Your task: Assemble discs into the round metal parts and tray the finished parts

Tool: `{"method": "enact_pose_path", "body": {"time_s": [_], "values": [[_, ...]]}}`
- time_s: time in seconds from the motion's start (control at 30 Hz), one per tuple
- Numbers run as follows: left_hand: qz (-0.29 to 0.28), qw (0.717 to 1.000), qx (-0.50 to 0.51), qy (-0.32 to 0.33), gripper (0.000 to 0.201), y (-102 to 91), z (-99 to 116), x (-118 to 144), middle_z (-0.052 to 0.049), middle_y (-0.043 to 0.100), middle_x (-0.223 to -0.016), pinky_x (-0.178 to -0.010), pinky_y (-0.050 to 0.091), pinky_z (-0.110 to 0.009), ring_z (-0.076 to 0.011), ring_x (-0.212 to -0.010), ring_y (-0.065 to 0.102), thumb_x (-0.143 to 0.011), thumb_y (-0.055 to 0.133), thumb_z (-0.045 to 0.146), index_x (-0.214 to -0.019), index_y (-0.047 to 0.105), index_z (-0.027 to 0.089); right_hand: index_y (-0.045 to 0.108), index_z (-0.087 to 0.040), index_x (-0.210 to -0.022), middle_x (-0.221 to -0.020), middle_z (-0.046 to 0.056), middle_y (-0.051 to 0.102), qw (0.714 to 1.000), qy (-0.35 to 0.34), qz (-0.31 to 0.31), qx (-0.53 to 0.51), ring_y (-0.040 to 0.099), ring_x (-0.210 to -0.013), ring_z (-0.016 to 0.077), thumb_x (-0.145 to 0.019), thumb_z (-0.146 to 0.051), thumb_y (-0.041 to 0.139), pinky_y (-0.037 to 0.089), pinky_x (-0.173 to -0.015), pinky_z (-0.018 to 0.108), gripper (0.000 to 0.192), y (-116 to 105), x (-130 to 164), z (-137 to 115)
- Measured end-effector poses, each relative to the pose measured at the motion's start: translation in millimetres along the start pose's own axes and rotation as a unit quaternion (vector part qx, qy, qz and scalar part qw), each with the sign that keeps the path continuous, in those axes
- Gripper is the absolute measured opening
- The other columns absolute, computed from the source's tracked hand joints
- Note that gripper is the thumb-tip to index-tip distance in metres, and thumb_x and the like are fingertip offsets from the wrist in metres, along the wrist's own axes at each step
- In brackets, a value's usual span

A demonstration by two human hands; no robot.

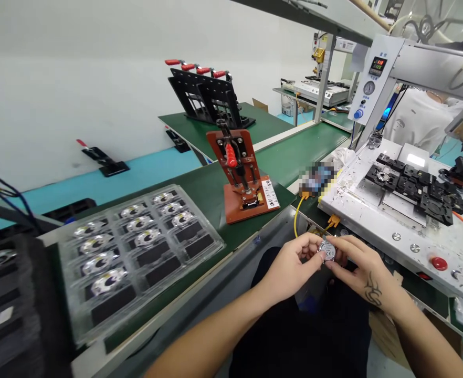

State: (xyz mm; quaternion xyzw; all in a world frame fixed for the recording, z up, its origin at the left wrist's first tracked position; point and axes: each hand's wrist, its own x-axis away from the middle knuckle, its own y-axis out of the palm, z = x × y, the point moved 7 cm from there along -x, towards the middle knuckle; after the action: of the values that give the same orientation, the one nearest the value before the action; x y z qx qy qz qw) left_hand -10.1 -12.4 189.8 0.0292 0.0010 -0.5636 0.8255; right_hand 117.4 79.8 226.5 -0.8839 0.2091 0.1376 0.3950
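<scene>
A small round silver watch case (327,252), with printed text and a CE mark on the face turned toward me, is held above my lap. My left hand (299,258) pinches its left edge, the thumb lying over the lower rim. From the other side, my right hand (351,262) has its fingers closed on the case's right edge. Both hands partly cover the rim, and the underside is hidden. To the left, a clear plastic tray (143,286) holds several similar silver cases (139,223) in its compartments. Some of its black-lined slots have no case.
A brown toggle-clamp press (244,178) with a red handle stands on the green bench. At right is a white heating-press machine (377,215) with black fixtures (416,184) and a red button. A black foam tray (14,315) sits far left. Behind the machine is a person (416,118).
</scene>
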Motion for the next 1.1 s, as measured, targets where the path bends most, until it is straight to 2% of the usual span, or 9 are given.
{"method": "enact_pose_path", "body": {"time_s": [0.13, 0.23, 0.37, 0.47, 0.53, 0.7, 0.87, 1.0, 1.1], "values": [[-0.025, 0.993, -0.110, 0.025, 0.014, -9.5, 18.7, 6.3, -0.004, 0.075, -0.089, -0.072, 0.056, -0.029, -0.0165, -0.076, 0.068, -0.099, 0.067, 0.030, -0.105, 0.072, 0.018, 0.054, -0.030, -0.156, -0.122, 0.011, 0.071, 0.995, -0.076, -0.031, 0.061, 0.072, -0.097, 0.0226, -0.105, -0.021, 0.066, 0.063, -0.082, 0.035, 0.053, 3.6, -6.0, -8.5], [0.020, 0.959, -0.250, 0.130, 0.015, -43.4, 65.6, 2.5, -0.006, 0.079, -0.098, -0.078, 0.058, -0.032, -0.0194, -0.084, 0.072, -0.099, 0.071, 0.033, -0.108, 0.074, 0.021, 0.057, -0.029, -0.151, -0.107, 0.008, 0.071, 0.994, -0.091, -0.004, 0.066, 0.070, -0.083, 0.0201, -0.104, -0.021, 0.067, 0.061, -0.076, 0.034, 0.049, 3.6, -12.0, -4.4], [0.193, 0.806, -0.396, 0.396, 0.023, -112.8, 146.4, -5.7, -0.006, 0.075, -0.087, -0.082, 0.055, -0.037, -0.0201, -0.084, 0.068, -0.105, 0.063, 0.034, -0.087, 0.070, 0.022, 0.062, -0.027, -0.140, -0.090, 0.002, 0.066, 0.996, -0.072, 0.034, 0.044, 0.065, -0.073, 0.0184, -0.102, -0.023, 0.070, 0.059, -0.071, 0.033, 0.040, 4.6, -29.3, 4.9], [0.155, 0.713, -0.479, 0.489, 0.041, -136.6, 161.4, -25.3, -0.001, 0.060, -0.064, -0.073, 0.049, -0.036, -0.0176, -0.066, 0.057, -0.106, 0.058, 0.033, -0.066, 0.055, 0.023, 0.064, -0.026, -0.135, -0.086, 0.001, 0.065, 0.996, -0.065, 0.049, 0.036, 0.064, -0.071, 0.0176, -0.100, -0.025, 0.070, 0.058, -0.071, 0.033, 0.035, 7.2, -42.7, 5.6], [0.117, 0.685, -0.515, 0.501, 0.053, -140.7, 161.3, -37.5, 0.003, 0.046, -0.053, -0.064, 0.042, -0.034, -0.0154, -0.055, 0.044, -0.106, 0.059, 0.032, -0.057, 0.041, 0.023, 0.065, -0.025, -0.132, -0.085, 0.000, 0.064, 0.996, -0.064, 0.058, 0.034, 0.063, -0.069, 0.0170, -0.100, -0.026, 0.070, 0.057, -0.070, 0.033, 0.032, 8.7, -48.6, 5.4], [0.220, 0.755, -0.399, 0.472, 0.056, -166.3, 207.5, -58.8, 0.004, 0.041, -0.057, -0.058, 0.038, -0.030, -0.0130, -0.053, 0.040, -0.110, 0.054, 0.043, -0.060, 0.041, 0.022, 0.066, -0.025, -0.130, -0.083, -0.001, 0.063, 0.997, -0.048, 0.054, 0.003, 0.062, -0.068, 0.0159, -0.101, -0.029, 0.070, 0.057, -0.068, 0.031, 0.030, 18.8, -66.0, 10.7], [0.278, 0.866, -0.217, 0.354, 0.037, -241.7, 241.4, -112.3, -0.002, 0.061, -0.078, -0.072, 0.054, -0.030, -0.0152, -0.069, 0.063, -0.114, 0.044, 0.049, -0.093, 0.058, 0.022, 0.068, -0.023, -0.126, -0.082, -0.001, 0.063, 0.999, -0.035, 0.021, 0.003, 0.061, -0.067, 0.0163, -0.099, -0.034, 0.071, 0.057, -0.066, 0.032, 0.029, 43.7, -100.6, 21.1], [0.374, 0.848, -0.307, 0.215, 0.020, -305.9, 194.9, -93.0, -0.011, 0.070, -0.105, -0.089, 0.056, -0.037, -0.0229, -0.095, 0.070, -0.108, 0.057, 0.037, -0.114, 0.061, 0.019, 0.069, -0.021, -0.123, -0.081, 0.000, 0.062, 0.999, -0.035, 0.004, -0.004, 0.060, -0.068, 0.0165, -0.098, -0.037, 0.070, 0.055, -0.063, 0.030, 0.030, 61.8, -115.6, 38.9], [0.316, 0.861, -0.396, 0.048, 0.020, -317.8, 124.2, -57.9, -0.012, 0.075, -0.101, -0.093, 0.055, -0.042, -0.0270, -0.096, 0.070, -0.100, 0.060, 0.031, -0.110, 0.069, 0.016, 0.070, -0.021, -0.122, -0.082, 0.000, 0.063, 0.999, -0.038, -0.011, -0.018, 0.061, -0.069, 0.0168, -0.096, -0.037, 0.071, 0.053, -0.063, 0.029, 0.031, 75.8, -125.3, 55.4]]}}
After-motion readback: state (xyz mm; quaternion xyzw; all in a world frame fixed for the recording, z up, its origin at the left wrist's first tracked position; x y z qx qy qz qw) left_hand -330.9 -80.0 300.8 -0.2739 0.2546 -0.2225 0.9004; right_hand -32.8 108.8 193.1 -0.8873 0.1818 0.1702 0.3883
